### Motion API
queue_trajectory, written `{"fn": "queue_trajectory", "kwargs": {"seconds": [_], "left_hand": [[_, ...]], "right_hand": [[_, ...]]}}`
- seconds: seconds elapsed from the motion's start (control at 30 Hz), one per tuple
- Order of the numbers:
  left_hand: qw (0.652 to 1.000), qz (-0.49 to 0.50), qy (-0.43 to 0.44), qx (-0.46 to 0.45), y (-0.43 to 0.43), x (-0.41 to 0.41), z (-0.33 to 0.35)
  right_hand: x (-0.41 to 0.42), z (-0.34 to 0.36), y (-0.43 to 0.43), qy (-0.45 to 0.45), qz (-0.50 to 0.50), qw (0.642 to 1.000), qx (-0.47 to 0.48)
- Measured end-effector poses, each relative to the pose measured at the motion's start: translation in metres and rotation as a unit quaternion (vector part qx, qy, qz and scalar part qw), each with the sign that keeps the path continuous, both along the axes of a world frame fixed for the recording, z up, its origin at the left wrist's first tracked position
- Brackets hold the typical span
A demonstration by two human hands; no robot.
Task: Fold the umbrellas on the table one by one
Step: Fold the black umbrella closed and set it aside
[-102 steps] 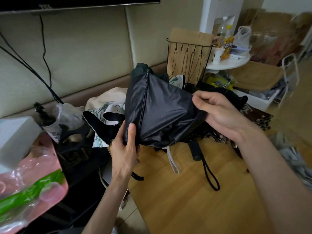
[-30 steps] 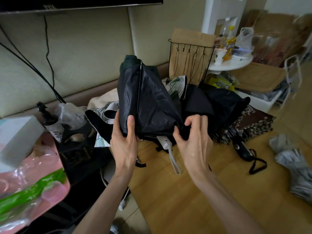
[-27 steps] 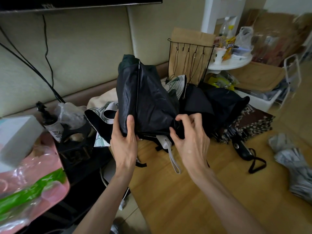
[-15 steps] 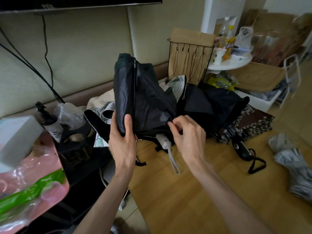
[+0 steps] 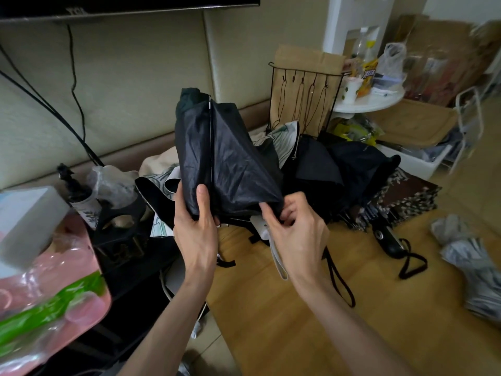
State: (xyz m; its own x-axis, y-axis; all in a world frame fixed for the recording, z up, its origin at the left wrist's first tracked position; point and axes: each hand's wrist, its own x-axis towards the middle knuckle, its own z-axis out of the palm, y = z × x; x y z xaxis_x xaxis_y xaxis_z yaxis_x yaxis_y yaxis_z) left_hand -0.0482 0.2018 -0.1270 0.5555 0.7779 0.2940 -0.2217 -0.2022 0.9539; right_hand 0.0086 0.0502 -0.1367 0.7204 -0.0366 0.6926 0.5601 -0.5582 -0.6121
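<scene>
I hold a collapsed black umbrella (image 5: 225, 158) upright above the wooden table (image 5: 284, 321), tip pointing up. My left hand (image 5: 196, 229) grips its lower left side, thumb along a fold. My right hand (image 5: 295, 229) pinches the lower right corner of the black canopy. A white handle with a strap (image 5: 264, 232) shows between my hands. Behind lie a second black umbrella (image 5: 339, 169), a dark patterned umbrella (image 5: 406, 199) with a black handle (image 5: 387, 240), and a leaf-print umbrella (image 5: 284, 137).
A wire hook rack (image 5: 303, 99) and a paper bag stand at the back. A round white side table (image 5: 371, 101) holds a cup and bottles. Crumpled grey fabric (image 5: 471, 261) lies at the right. A pink pack (image 5: 48, 299) and a box sit at the left.
My right hand let go of the spread panel, dropped to the canopy's lower right corner and pinched it. The canopy has narrowed and the umbrella tilted slightly left. My left hand kept its grip.
</scene>
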Motion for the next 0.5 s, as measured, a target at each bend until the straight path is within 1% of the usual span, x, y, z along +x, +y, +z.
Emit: {"fn": "queue_trajectory", "kwargs": {"seconds": [0.07,0.1,0.13,0.17,0.2,0.27,0.3,0.33,0.4,0.43,0.5], "left_hand": [[1.0,0.001,0.002,-0.006,0.0,0.0,0.0],[1.0,0.004,0.003,-0.009,0.001,0.001,-0.001],[1.0,0.008,0.0,-0.012,0.002,0.0,0.0],[1.0,0.014,-0.002,-0.017,0.003,0.0,0.0],[1.0,0.019,-0.001,-0.02,0.005,0.0,-0.001],[0.999,0.026,0.008,-0.023,0.008,0.002,-0.003],[0.999,0.026,0.015,-0.022,0.008,0.002,-0.002],[0.999,0.027,0.022,-0.02,0.008,0.002,-0.001],[0.999,0.034,0.022,-0.002,0.003,0.0,0.005],[0.999,0.04,0.017,0.009,0.002,-0.001,0.006],[0.999,0.045,0.013,0.022,0.0,-0.002,0.008]], "right_hand": [[0.005,0.003,0.007,0.043,-0.014,0.999,0.0],[0.006,0.004,0.008,0.051,-0.016,0.999,0.0],[0.006,0.004,0.007,0.039,-0.016,0.999,0.0],[0.005,0.003,0.005,0.004,-0.015,1.0,0.002],[0.003,0.002,0.002,-0.049,-0.01,0.999,0.003],[-0.001,-0.005,-0.004,-0.169,0.004,0.986,-0.009],[-0.002,-0.008,-0.006,-0.211,0.007,0.977,-0.017],[-0.003,-0.011,-0.007,-0.234,0.007,0.972,-0.023],[-0.003,-0.016,-0.007,-0.236,0.006,0.971,-0.02],[-0.005,-0.017,-0.006,-0.217,0.017,0.976,-0.009],[-0.009,-0.02,-0.004,-0.138,0.057,0.988,0.034]]}}
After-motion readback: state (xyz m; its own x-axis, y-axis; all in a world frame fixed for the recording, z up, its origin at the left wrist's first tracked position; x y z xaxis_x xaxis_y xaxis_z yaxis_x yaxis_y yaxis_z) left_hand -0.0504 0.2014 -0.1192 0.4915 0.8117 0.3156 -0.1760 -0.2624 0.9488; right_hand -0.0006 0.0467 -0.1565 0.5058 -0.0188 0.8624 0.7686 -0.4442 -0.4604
